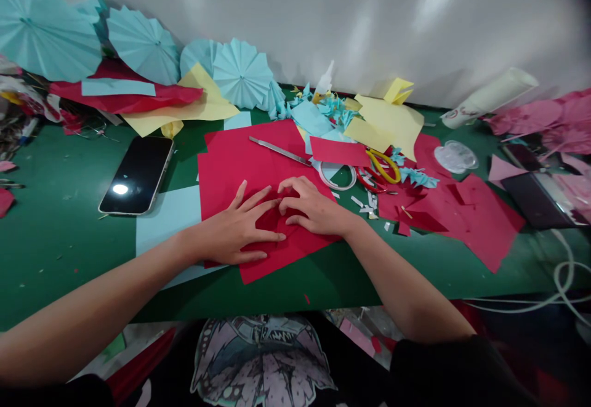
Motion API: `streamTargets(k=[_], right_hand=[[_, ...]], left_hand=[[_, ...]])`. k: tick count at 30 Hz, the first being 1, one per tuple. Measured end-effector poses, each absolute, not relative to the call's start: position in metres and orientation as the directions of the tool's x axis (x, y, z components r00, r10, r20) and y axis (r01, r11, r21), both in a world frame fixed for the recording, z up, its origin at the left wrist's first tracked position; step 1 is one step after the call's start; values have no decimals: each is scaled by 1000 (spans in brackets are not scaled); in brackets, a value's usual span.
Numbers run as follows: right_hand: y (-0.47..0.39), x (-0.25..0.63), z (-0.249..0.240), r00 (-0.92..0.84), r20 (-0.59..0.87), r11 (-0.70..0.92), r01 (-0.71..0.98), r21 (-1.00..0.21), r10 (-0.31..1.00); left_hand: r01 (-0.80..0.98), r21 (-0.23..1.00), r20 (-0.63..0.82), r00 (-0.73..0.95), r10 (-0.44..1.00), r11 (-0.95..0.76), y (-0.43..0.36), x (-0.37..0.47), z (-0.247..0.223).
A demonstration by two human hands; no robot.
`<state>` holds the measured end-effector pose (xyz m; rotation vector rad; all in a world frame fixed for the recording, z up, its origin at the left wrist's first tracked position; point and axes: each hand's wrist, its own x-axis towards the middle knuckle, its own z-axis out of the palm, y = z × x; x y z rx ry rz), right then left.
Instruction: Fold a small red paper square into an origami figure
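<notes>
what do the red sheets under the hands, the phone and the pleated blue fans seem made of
Red sheets: seemingly matte paper or thin card, flat with crisp edges. Phone: probably glass-fronted, glossy with a bright reflection. Fans: likely matte paper, holding sharp folds.

Your fingers (255,199) hide part of the red paper (244,170) beneath them. Far to their right, the view's edge cuts off blurred pink paper (566,114).

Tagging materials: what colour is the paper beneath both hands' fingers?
The paper is red, clearest in the head view.
</notes>
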<state>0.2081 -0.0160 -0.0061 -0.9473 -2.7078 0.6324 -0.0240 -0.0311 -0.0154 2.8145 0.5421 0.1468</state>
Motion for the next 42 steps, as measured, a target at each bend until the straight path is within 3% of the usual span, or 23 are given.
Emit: streamTargets(k=[10, 16, 25, 36, 42], right_hand=[[-20, 212, 1, -753, -32, 665, 600, -444, 658], [-28, 209, 6, -687, -107, 563, 666, -490, 719], [-31, 206, 5, -721, -109, 578, 628, -521, 685], [-29, 220, -15, -816, 137, 769, 453, -451, 562], [-29, 225, -17, -854, 166, 811, 384, -441, 494]], left_hand=[[290, 236, 106, 941, 321, -927, -35, -21, -11], [297, 173, 121, 940, 320, -939, -41, -18, -14], [256, 229, 156, 943, 295, -939, -39, -19, -20], [208, 205, 211, 945, 250, -957, -38, -20, -24], [189, 229, 175, 957, 231, -955, -34, -20, -19]])
